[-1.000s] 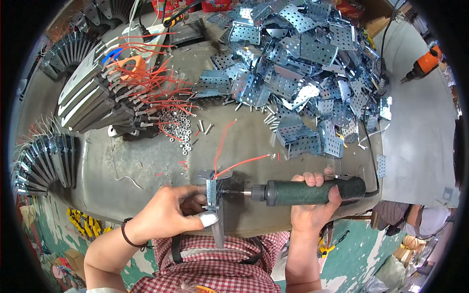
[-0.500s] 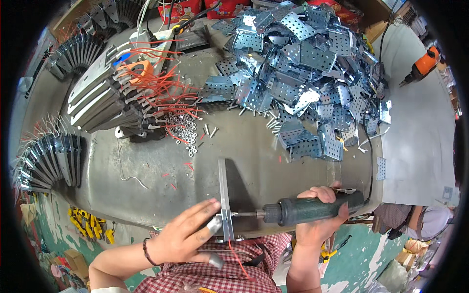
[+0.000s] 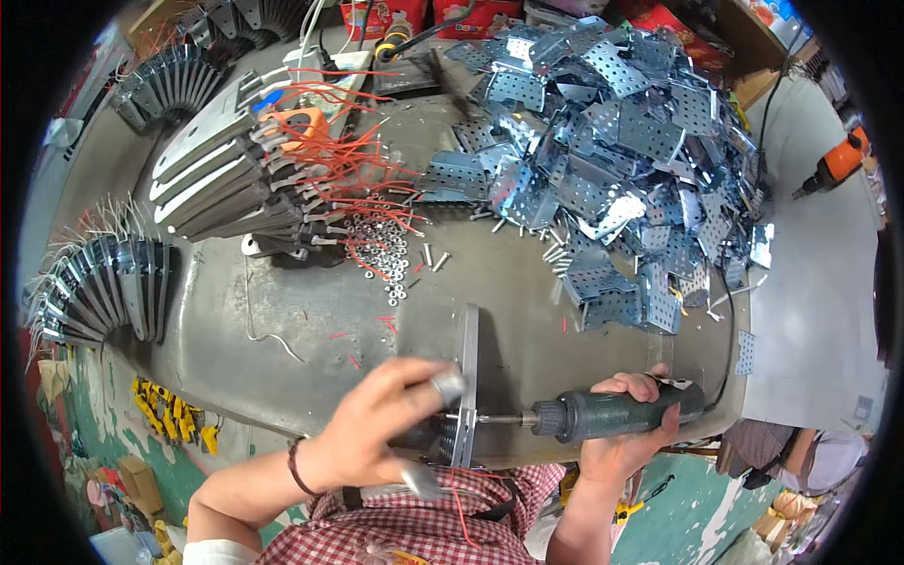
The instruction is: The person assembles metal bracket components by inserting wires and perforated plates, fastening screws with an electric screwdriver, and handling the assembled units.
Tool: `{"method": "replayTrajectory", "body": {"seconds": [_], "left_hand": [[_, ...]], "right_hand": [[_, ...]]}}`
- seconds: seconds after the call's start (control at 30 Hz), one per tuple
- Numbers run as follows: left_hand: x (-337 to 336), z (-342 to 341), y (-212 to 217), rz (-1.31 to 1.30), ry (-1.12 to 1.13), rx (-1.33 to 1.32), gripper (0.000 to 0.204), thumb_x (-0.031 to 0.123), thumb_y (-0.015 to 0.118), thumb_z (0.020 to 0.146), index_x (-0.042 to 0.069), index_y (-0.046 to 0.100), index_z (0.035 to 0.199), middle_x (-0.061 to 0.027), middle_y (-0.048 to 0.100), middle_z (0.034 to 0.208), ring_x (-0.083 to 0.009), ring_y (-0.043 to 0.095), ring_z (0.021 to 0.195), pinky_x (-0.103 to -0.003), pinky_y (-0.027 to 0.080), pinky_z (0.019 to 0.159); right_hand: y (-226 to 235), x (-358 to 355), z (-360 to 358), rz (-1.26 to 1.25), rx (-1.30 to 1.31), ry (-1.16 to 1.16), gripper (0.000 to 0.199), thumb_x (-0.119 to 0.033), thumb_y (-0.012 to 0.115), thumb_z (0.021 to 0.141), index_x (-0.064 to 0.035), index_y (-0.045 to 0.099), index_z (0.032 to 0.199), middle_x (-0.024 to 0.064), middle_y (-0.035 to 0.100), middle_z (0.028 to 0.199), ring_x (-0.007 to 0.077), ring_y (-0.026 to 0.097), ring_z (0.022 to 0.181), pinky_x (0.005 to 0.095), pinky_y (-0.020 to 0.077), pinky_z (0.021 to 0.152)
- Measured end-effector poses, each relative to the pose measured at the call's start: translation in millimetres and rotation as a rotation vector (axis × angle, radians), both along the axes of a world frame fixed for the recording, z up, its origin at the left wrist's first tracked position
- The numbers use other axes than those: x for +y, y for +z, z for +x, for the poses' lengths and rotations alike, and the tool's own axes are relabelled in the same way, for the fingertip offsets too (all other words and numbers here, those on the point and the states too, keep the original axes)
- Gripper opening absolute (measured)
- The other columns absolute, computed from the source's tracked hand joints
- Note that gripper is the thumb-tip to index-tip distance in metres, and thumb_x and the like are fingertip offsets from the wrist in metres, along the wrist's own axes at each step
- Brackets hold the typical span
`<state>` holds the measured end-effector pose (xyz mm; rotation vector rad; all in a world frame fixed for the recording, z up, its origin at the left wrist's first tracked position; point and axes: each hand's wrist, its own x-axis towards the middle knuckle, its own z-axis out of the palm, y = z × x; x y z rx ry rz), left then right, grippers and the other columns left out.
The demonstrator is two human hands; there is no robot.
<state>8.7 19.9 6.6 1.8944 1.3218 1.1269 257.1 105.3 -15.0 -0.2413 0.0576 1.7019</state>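
Observation:
My right hand (image 3: 629, 424) is wrapped around a dark green power screwdriver (image 3: 589, 416) lying level, its bit pointing left. The bit's tip meets a narrow grey metal part (image 3: 469, 353) seen edge-on at the table's near side. A perforated metal bracket (image 3: 454, 439) sits against the part's lower left face, and a red wire (image 3: 460, 508) hangs below. Beside the part, my left hand (image 3: 372, 428) has its fingers apart, with grey coverings on the thumb and one finger. Motion blurs its fingertips, and I see nothing held in them.
A large heap of perforated metal brackets (image 3: 603, 141) covers the back right. Stacked grey parts with red wires (image 3: 226, 179) stand back left, beside scattered nuts (image 3: 381, 245) and a few screws (image 3: 435, 257). An orange-and-black power tool (image 3: 833, 162) lies far right; a black cord (image 3: 730, 330) runs behind my screwdriver.
My left hand's fingers have lifted from the grey part and spread a little. The screwdriver stays in my right hand with its bit at the part. The whole view has shifted slightly.

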Motion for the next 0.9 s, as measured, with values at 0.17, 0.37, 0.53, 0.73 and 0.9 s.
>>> {"method": "replayTrajectory", "body": {"seconds": [0.17,0.37,0.53,0.73,0.9], "left_hand": [[34.6,-22.2,1.4,-0.076,0.526,0.574,0.030,0.008,0.066,0.070,0.001,0.050,0.094,-0.0131,0.057,0.095,-0.0313,0.056,0.088,-0.039,0.044,0.077],[45.7,-24.8,6.4,0.026,0.321,0.668,0.025,-0.003,0.065,0.064,0.003,0.049,0.083,-0.0110,0.055,0.081,-0.0271,0.055,0.076,-0.037,0.044,0.070],[4.7,-3.0,14.2,-0.654,0.135,-0.839,0.020,0.002,0.065,0.078,0.003,0.047,0.086,-0.0101,0.060,0.092,-0.0145,0.056,0.088,-0.030,0.046,0.079],[2.9,4.4,11.9,-0.700,0.135,-0.931,0.022,0.002,0.065,0.078,0.004,0.045,0.086,-0.0111,0.059,0.094,-0.0142,0.056,0.088,-0.029,0.046,0.080],[0.7,3.2,10.8,-0.699,0.142,-0.909,0.022,0.003,0.065,0.078,0.003,0.045,0.088,-0.0096,0.059,0.095,-0.0132,0.056,0.089,-0.029,0.045,0.081]], "right_hand": [[-2.6,-0.5,0.7,0.047,-0.004,0.007,0.040,-0.023,0.061,0.075,-0.0117,0.048,0.111,-0.0019,0.044,0.079,0.0126,0.045,0.079,0.0345,0.0378,0.086],[-1.9,0.3,2.8,-0.002,-0.032,-0.011,0.040,-0.023,0.061,0.076,-0.0110,0.048,0.111,-0.0016,0.044,0.079,0.0126,0.044,0.080,0.0338,0.0371,0.084],[-0.6,0.3,-0.9,0.011,-0.049,-0.010,0.039,-0.023,0.063,0.075,-0.0103,0.048,0.109,-0.0010,0.046,0.078,0.0132,0.045,0.079,0.0338,0.0372,0.084],[-2.6,2.2,-0.5,0.017,-0.028,0.007,0.036,-0.023,0.064,0.073,-0.0108,0.049,0.104,-0.0002,0.048,0.076,0.0133,0.047,0.077,0.0337,0.0381,0.083],[-1.9,-0.1,-3.3,0.019,-0.047,-0.008,0.037,-0.023,0.064,0.073,-0.0110,0.049,0.104,-0.0005,0.048,0.075,0.0135,0.047,0.077,0.0338,0.0385,0.083]]}}
